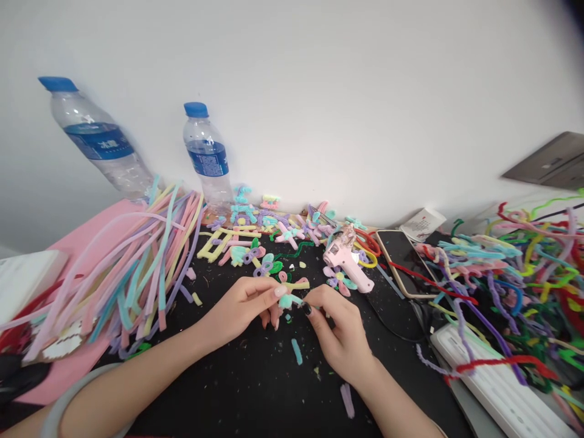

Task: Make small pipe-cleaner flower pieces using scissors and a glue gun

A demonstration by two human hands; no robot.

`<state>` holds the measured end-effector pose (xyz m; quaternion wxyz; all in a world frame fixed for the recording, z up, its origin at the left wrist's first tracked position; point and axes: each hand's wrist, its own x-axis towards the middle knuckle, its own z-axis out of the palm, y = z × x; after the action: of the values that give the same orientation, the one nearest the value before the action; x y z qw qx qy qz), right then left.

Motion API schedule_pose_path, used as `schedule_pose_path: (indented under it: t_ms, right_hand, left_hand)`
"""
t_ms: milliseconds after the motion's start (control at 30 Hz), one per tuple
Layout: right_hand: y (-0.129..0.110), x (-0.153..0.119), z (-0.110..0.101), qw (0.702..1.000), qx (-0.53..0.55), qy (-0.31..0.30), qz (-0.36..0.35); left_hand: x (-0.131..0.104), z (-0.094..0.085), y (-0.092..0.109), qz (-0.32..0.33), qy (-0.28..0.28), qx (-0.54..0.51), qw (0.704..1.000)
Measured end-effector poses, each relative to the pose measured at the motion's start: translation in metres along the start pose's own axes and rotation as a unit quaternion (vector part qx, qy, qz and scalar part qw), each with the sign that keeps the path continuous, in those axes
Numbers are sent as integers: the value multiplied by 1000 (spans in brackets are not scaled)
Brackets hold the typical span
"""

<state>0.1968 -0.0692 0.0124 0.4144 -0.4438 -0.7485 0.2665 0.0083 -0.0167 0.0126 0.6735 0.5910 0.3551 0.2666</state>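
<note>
Over the middle of the black tabletop, my left hand pinches a small pipe-cleaner piece in mint green, with yellow and pink parts, between thumb and fingers. From the other side, my right hand is closed, its thumb and forefinger on the mint end of that same piece. Just beyond the hands lie finished-looking pipe-cleaner flowers in purple, green and pink. A pink glue gun rests behind my right hand. Below the hands is a short blue pipe-cleaner offcut; a purple offcut lies nearer me.
At left, a bundle of pastel pipe cleaners covers a pink sheet. Two water bottles stand by the wall. To the right are a phone, a tangle of coloured pipe cleaners and a white power strip.
</note>
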Motion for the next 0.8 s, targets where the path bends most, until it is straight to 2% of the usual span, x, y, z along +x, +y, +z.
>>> schedule_pose_path:
  t_ms: [167, 367, 800]
  right_hand:
    - [3, 2, -6, 1000, 5, -24, -5]
    - [4, 4, -5, 1000, 10, -21, -21]
    - [5, 1, -3, 996, -17, -61, -66]
  left_hand:
    - [1, -4, 6, -15, -8, 13, 1000]
    - [1, -3, 5, -35, -23, -16, 999]
    - [0, 1, -1, -37, 13, -58, 998]
